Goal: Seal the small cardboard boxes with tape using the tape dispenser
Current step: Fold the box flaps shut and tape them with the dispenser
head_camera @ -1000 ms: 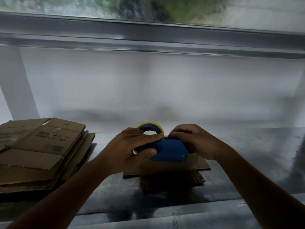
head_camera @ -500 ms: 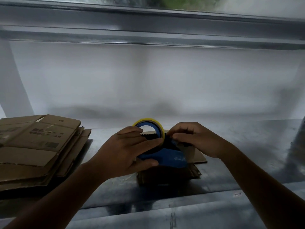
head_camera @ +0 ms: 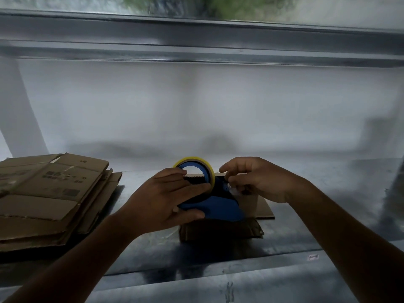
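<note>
You are gripping the blue tape dispenser (head_camera: 218,209) with your left hand (head_camera: 161,202), thumb under its body and fingers (head_camera: 188,189) wrapping across the yellow tape roll (head_camera: 191,160). The dispenser is resting on top of the small cardboard box (head_camera: 220,234), which is sitting on the metal worktop (head_camera: 338,204) right in front of you. The dispenser is hiding the box's inside, so you cannot tell what it holds. Your right hand (head_camera: 260,180) is curling at the dispenser's front, fingertips pinching what looks like the clear tape end (head_camera: 232,189). A stack of flattened cardboard (head_camera: 54,193) is lying to the left, apart from the box.
</note>
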`<state>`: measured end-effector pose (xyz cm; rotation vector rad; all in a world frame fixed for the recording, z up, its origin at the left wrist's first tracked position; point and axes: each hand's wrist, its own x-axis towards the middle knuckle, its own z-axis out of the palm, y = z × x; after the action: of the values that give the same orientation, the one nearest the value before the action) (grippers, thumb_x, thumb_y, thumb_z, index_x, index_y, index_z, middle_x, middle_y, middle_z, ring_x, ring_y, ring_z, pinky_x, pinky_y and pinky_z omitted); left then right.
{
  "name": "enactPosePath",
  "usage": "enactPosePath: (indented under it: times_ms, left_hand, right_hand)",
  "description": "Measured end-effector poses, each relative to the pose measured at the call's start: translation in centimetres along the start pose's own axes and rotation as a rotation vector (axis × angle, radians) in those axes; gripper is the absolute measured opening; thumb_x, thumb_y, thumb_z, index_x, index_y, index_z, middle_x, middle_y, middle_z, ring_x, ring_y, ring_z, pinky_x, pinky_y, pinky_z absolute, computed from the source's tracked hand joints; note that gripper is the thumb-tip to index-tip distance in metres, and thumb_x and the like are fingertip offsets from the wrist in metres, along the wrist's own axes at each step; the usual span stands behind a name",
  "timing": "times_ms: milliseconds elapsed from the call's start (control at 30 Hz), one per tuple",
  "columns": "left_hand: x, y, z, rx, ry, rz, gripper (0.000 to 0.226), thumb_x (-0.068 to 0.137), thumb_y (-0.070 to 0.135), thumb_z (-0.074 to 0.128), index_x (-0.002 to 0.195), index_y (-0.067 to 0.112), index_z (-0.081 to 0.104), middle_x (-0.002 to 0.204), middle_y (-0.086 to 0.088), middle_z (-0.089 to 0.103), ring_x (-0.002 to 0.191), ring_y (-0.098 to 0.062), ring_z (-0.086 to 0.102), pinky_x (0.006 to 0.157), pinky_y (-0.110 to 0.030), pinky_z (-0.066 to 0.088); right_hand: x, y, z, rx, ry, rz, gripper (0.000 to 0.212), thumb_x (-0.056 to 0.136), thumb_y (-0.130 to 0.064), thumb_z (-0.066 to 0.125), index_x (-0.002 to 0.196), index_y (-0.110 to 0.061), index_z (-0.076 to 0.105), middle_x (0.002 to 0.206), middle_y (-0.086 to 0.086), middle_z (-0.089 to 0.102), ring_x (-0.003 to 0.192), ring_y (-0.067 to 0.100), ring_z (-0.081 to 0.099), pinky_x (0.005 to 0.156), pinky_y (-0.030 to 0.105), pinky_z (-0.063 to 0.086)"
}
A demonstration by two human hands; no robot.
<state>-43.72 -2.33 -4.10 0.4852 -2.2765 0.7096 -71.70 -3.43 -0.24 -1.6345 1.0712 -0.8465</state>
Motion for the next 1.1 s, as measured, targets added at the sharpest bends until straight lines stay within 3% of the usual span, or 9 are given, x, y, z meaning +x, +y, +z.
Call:
enactPosePath:
  times_ms: [133,333,600,733,833,933,1100]
  left_hand:
    - [0.1,-0.1,0.0,-0.013,0.023,0.013,0.05,0.097,0.051,0.06,0.124,0.011,0.071,0.106,-0.001,0.071,0.098,-0.016,0.058,0.113,-0.03,0.037]
    - [-0.1,-0.3,0.0,-0.047,0.01,0.003,0.049,0.096,0.05,0.061,0.123,0.01,0.072,0.115,0.01,0.051,0.097,-0.013,0.056,0.107,-0.035,0.043]
    - [-0.2,-0.4,-0.1,-0.072,-0.014,0.004,0.05,0.097,0.05,0.059,0.123,0.01,0.071,0.113,0.01,0.049,0.098,-0.011,0.055,0.105,-0.038,0.046]
    - [-0.3,-0.5,-0.1,-0.098,-0.021,-0.013,0.051,0.099,0.051,0.056,0.124,0.01,0.071,0.112,0.011,0.05,0.096,-0.011,0.056,0.104,-0.04,0.047]
    - [-0.1,-0.5,0.0,-0.102,-0.027,-0.015,0.05,0.097,0.05,0.059,0.125,0.01,0.071,0.113,0.011,0.05,0.097,-0.011,0.056,0.104,-0.041,0.047]
    - [0.1,-0.3,0.3,-0.089,-0.033,0.008,0.05,0.095,0.049,0.062,0.127,0.012,0.069,0.118,0.008,0.058,0.102,-0.013,0.056,0.107,-0.037,0.044]
    - [-0.2,-0.1,0.6,-0.066,-0.089,-0.014,0.051,0.099,0.053,0.055,0.132,0.016,0.065,0.114,-0.002,0.074,0.107,-0.018,0.059,0.116,-0.02,0.027]
  right_hand:
    - [0.0,0.0,0.0,-0.086,0.018,0.021,0.015,0.092,-0.001,0.069,0.106,-0.007,0.071,0.089,0.01,0.075,0.076,0.017,0.069,0.069,0.026,0.053]
    - [0.2,0.2,0.4,-0.118,0.033,0.011,0.015,0.091,-0.001,0.069,0.103,-0.01,0.072,0.086,0.006,0.073,0.071,0.016,0.06,0.06,0.024,0.047]
    - [-0.2,0.3,0.6,-0.127,0.032,-0.04,0.025,0.095,-0.002,0.063,0.113,-0.016,0.071,0.094,0.005,0.076,0.08,0.014,0.067,0.066,0.023,0.051]
    - [-0.7,0.6,0.6,-0.163,0.037,-0.124,0.025,0.098,-0.01,0.063,0.116,-0.024,0.074,0.091,0.0,0.073,0.079,0.011,0.065,0.068,0.02,0.049]
    - [-0.8,0.1,1.1,-0.147,0.052,-0.103,0.016,0.096,-0.028,0.067,0.107,-0.021,0.076,0.09,0.002,0.074,0.08,0.012,0.067,0.071,0.022,0.05]
    - [-0.7,-0.5,1.5,-0.18,0.068,-0.077,0.027,0.088,-0.04,0.074,0.099,-0.015,0.074,0.089,0.004,0.074,0.08,0.015,0.068,0.07,0.027,0.05]
    - [-0.4,-1.3,1.5,-0.327,0.071,-0.016,0.028,0.083,-0.034,0.082,0.091,-0.011,0.069,0.082,0.007,0.074,0.072,0.014,0.068,0.066,0.027,0.052]
